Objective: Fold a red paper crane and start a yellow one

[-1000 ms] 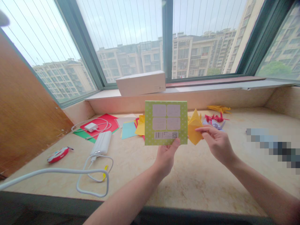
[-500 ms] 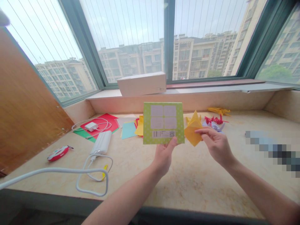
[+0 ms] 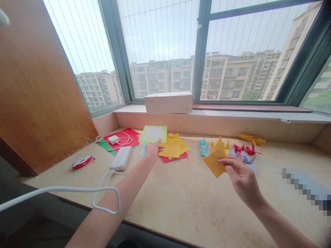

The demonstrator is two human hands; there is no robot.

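My left hand [image 3: 152,151] reaches over the back left of the tabletop, closed on the near edge of a green-bordered booklet [image 3: 143,135] with pale panels. The booklet is tilted flat above pale and light-blue sheets. Just right of it lies a stack of yellow paper sheets [image 3: 172,146], with red paper [image 3: 176,158] under it. My right hand [image 3: 241,177] pinches a partly folded piece of yellow origami paper [image 3: 216,162] between thumb and fingers, pointed end up. Behind that stand blue paper cranes [image 3: 203,150], red paper cranes [image 3: 249,150] and pale purple ones [image 3: 244,158].
A white power bank [image 3: 121,158] with a cable [image 3: 64,188] lies at left, near a red-and-white pocket tool [image 3: 82,162]. A white charger [image 3: 113,139] rests on red and green sheets. Yellow folded paper [image 3: 252,140] lies far right. A white box [image 3: 168,103] stands on the sill.
My left hand has carried the booklet left and away from me, tipping it from upright to nearly flat. The yellow sheet stack now shows. My right hand still holds the yellow paper.
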